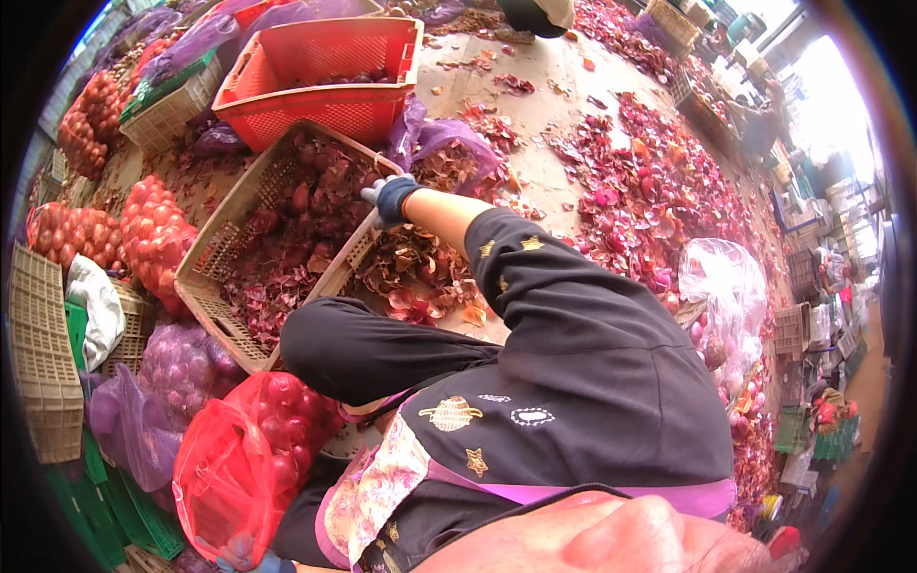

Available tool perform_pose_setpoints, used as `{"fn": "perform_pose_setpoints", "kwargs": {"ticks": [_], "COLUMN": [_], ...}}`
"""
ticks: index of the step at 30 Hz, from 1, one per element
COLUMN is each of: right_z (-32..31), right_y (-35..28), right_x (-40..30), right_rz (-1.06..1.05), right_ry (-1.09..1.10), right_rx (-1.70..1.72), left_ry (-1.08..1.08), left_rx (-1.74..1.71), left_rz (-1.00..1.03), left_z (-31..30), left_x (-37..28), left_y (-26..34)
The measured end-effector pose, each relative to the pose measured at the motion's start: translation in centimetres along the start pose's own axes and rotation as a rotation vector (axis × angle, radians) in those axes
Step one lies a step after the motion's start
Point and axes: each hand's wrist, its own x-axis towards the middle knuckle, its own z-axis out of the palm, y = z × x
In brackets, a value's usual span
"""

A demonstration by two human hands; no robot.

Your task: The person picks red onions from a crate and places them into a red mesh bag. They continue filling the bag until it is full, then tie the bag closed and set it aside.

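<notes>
My right hand (390,198), in a grey and dark blue glove, grips the rim near the upper right corner of a beige plastic crate (208,304). The crate is tilted and holds red onions with loose skins (269,301). At the bottom edge, my left hand (247,555), in a blue-grey glove and partly cut off, holds the rim of a red mesh bag (226,473). The bag's mouth is spread wide, and red onions (286,422) fill its far part. It lies against my bent leg, below the crate.
A red plastic crate (315,114) stands beyond the beige one. Filled mesh bags (154,229) and stacked crates (46,358) are at the left. Onion skins (645,186) cover much of the floor, with a clear plastic bag (720,286) at the right. Other people are partly visible further off.
</notes>
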Motion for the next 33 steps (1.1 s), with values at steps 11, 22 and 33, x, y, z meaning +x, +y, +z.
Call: {"fn": "perform_pose_setpoints", "kwargs": {"ticks": [11,22,33], "right_z": [4.2,10.4,13.0], "right_y": [4.8,4.6,-2.3], "right_x": [7.9,5.8,-12.3], "right_rz": [-0.255,-0.045,-0.304], "right_ry": [-0.017,0.112,-0.247], "right_rx": [-0.321,-0.154,0.382], "left_ry": [-0.203,-0.529,-0.454], "left_rx": [-0.349,-0.751,-0.699], "left_rz": [-0.326,-0.542,-0.565], "left_z": [-1.9,3.0,1.7], "left_x": [-0.8,-1.0,-1.4], "left_y": [1.8,5.3,4.4]}}
